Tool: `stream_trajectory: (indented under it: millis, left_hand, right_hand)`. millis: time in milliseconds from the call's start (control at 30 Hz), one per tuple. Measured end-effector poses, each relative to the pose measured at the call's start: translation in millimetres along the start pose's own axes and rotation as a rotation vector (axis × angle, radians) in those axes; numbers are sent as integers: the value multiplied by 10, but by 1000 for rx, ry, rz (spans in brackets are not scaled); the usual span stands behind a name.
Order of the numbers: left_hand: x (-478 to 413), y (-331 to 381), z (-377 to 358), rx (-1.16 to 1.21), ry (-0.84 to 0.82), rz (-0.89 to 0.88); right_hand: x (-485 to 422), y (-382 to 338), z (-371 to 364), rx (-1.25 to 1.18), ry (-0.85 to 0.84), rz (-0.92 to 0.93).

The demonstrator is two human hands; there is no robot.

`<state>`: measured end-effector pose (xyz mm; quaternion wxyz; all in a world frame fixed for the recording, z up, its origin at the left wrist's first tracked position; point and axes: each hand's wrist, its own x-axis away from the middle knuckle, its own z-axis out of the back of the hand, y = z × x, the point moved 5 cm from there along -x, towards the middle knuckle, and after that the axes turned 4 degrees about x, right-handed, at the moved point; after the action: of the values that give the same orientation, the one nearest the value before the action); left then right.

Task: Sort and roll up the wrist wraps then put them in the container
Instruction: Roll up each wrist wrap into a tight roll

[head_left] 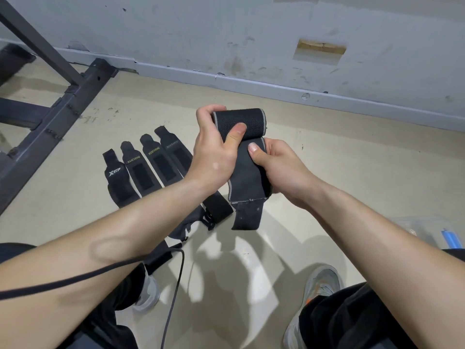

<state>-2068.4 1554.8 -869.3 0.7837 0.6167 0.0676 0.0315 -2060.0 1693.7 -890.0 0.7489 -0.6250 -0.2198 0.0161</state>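
Note:
A black wrist wrap [247, 170] with grey edges is held in the air above the floor, its top end rolled into a thick coil. My left hand [216, 149] grips the coil, thumb across its front. My right hand [274, 167] pinches the flat strip just below the coil, thumb on top. The wrap's loose tail hangs down past both hands. Several flat black wrist wraps [143, 167] lie side by side on the floor to the left, labels up. A clear plastic container [427, 230] with a blue part shows at the right edge, behind my right forearm.
A dark metal rack frame [63, 96] crosses the floor at the upper left. A grey scuffed wall [251, 46] runs along the back. A black cable [173, 285] hangs over my left forearm. My grey shoes [319, 293] stand on the beige floor below.

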Motion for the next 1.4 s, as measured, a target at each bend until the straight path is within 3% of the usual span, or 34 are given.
stream_trajectory:
  millis: [200,367,433,533,667,833,1100,1400]
  left_hand:
    - [52,15,-100,33,-114,34]
    - [84,2,-166,112,-194,73]
    - [103,-24,-187,238,-206,186]
    - [178,21,-211,451,-216,502]
    - [211,95,-229,608,-373,790]
    - [119,11,-156,524,-297,735]
    - [-58,-47,-44,511,-116,613]
    - [-221,0,41,266,-218,401]
  right_hand:
    - [-34,-19,101,-201,91,-80]
    - [-28,-24,121,-176,219,28]
    - [-18,-6,111,-168,225,26]
    - [-16,-13,107,-170,228,41]
    - [-3,-34,92,-103,221,74]
    - [44,-50,46,-124,174,72]
    - [34,63,-61,-225,131,-107]
    - [16,-50,86,-220,94,-61]
